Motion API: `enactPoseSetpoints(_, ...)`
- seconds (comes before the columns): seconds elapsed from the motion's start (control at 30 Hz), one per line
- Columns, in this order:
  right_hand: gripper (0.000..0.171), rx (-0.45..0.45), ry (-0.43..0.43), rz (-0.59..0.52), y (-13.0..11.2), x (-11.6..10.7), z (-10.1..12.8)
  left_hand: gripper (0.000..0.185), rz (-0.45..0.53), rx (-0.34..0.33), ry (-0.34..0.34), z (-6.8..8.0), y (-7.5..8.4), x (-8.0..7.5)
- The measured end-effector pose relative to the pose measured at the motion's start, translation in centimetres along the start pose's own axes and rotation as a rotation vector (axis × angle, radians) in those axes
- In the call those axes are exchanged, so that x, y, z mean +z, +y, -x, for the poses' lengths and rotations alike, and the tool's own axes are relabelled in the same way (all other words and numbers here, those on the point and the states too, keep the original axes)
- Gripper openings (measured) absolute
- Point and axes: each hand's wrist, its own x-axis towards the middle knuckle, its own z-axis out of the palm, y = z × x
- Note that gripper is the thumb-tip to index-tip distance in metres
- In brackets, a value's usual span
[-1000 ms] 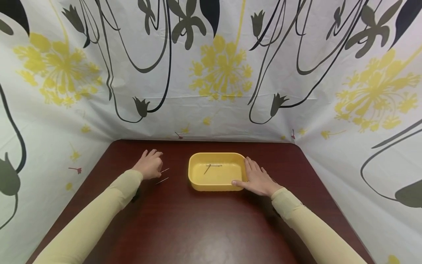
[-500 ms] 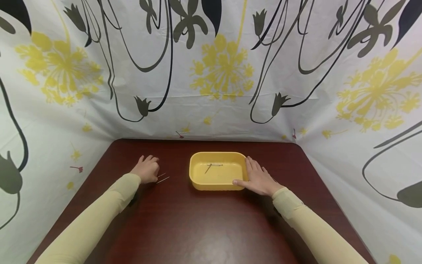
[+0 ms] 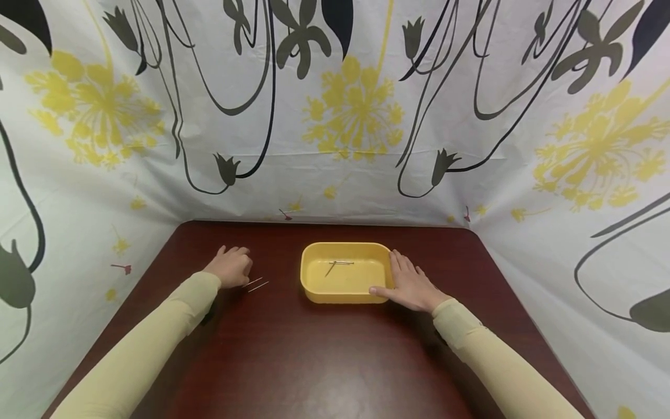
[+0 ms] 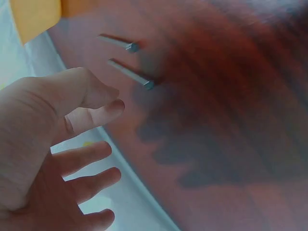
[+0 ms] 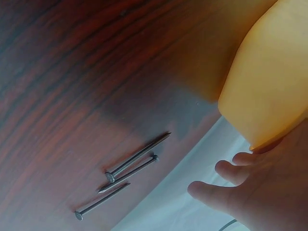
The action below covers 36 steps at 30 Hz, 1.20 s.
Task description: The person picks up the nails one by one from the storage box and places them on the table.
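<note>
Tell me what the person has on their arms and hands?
Both arms wear long, close-fitting sleeves of pale yellow cloth, plain and unmarked, ending at the wrists. The left hand and right hand are bare: no gloves, rings or watch show in the head view, and no cables or straps can be seen.

I see two thin grey nails (image 3: 255, 284) lying flat and side by side on the dark table, left of centre in the head view. A shallow yellow tray (image 3: 345, 291) sits upright at centre, with a couple more nails (image 3: 337, 265) crossed inside it.
</note>
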Motion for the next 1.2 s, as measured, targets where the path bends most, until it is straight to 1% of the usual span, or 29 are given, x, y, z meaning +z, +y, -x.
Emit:
enactPoseSetpoints(0.23,0.129,-0.008,-0.009,0.004,0.1,-0.3,-0.2,0.024,0.035,0.002,0.014,-0.5,0.6,-2.3)
enactPoseSetpoints(0.3,0.129,-0.008,-0.009,0.01,0.0,-0.5,-0.2,0.019,0.041,-0.001,0.023,-0.7,0.9,-2.8)
enactPoseSetpoints(0.4,0.128,-0.005,-0.014,0.019,0.0,-0.6,-0.2,0.004,0.034,-0.003,0.036,-1.1,1.1,-3.3)
enactPoseSetpoints(0.43,0.128,-0.003,-0.018,0.018,0.0,-0.6,-0.2,0.003,0.03,-0.006,0.041,-1.2,1.2,-3.4)
enactPoseSetpoints(0.5,0.128,0.0,-0.024,0.014,-0.1,-0.5,-0.2,0.015,0.027,-0.012,0.05,-1.5,1.5,-3.7)
enactPoseSetpoints(0.6,0.128,-0.002,-0.033,0.007,-0.1,-0.6,-0.1,0.025,0.034,-0.014,0.067,-1.8,2.2,-4.2)
enactPoseSetpoints(0.73,0.126,-0.004,-0.033,0.0,-0.1,-0.6,0.0,0.03,0.043,-0.005,0.103,-2.2,3.4,-5.0)
enactPoseSetpoints(0.83,0.124,-0.011,-0.013,-0.004,0.1,-0.6,0.0,0.032,0.044,0.007,0.135,-2.7,4.5,-5.6)
enactPoseSetpoints(1.03,0.12,-0.036,0.033,0.035,0.2,-0.6,-0.2,0.031,0.034,0.057,0.217,-4.4,6.8,-6.6)
enactPoseSetpoints(1.2,0.118,-0.045,0.047,0.057,0.2,-0.3,-0.1,0.03,0.031,0.077,0.221,-6.1,9.7,-7.9)
